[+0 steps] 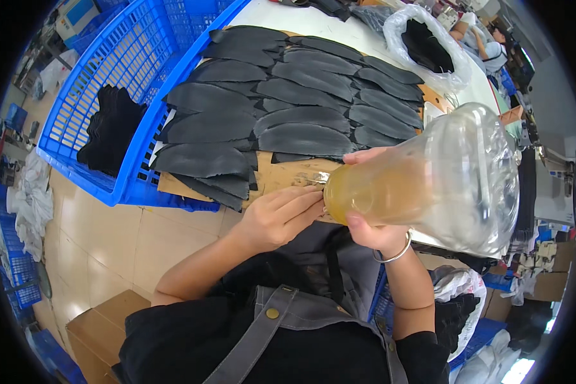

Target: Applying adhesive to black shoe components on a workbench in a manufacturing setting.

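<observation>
My right hand (374, 232) is wrapped round a big clear plastic bottle (470, 185) with yellowish liquid in it. The bottle lies tilted almost on its side, its narrower yellow end pointing left and its wide base to the right. At that narrow end my left hand (281, 217) has its fingers pressed together; whatever they pinch is hidden. Just beyond both hands, many curved black pieces (304, 139), leather-like, lie in overlapping columns on a brown cardboard sheet (281, 174). A bare strip of the cardboard shows nearest me.
Left of the table stands a blue plastic crate (77, 121) holding a stack of black pieces (112, 128). A clear bag (400, 29) of black material sits at the back right. A cardboard box (102, 329) is on the floor at lower left. Another person (493, 51) sits far right.
</observation>
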{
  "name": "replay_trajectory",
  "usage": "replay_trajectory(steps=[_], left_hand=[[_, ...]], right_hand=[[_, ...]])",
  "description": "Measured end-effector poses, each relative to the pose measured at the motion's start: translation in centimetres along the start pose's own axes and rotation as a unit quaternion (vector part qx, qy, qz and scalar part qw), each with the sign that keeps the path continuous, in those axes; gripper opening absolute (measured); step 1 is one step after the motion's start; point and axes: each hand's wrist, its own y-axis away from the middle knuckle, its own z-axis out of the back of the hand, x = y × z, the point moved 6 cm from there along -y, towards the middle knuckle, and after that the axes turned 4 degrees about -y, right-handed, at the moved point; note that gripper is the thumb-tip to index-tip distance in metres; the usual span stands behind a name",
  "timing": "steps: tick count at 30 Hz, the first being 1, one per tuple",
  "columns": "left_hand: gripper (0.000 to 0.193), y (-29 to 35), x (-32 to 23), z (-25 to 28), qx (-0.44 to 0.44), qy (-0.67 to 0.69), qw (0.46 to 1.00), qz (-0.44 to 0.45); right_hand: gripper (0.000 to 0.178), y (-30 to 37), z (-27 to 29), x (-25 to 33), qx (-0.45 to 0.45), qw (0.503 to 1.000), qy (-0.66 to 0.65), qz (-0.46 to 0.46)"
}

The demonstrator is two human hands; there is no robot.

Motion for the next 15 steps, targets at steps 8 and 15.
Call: replay_trajectory(steps=[8,15], left_hand=[[0.022,-0.2,0.0,0.5,0.017,-0.023,0.999,-0.034],[0.023,0.1,0.2,-0.5,0.007,-0.006,1.000,-0.011]], right_hand=[[0.082,0.2,-0.6,-0.2,-0.010,1.000,-0.002,-0.001],[0.068,1.8,5.0,0.1,-0.107,0.969,0.222,-0.032]])
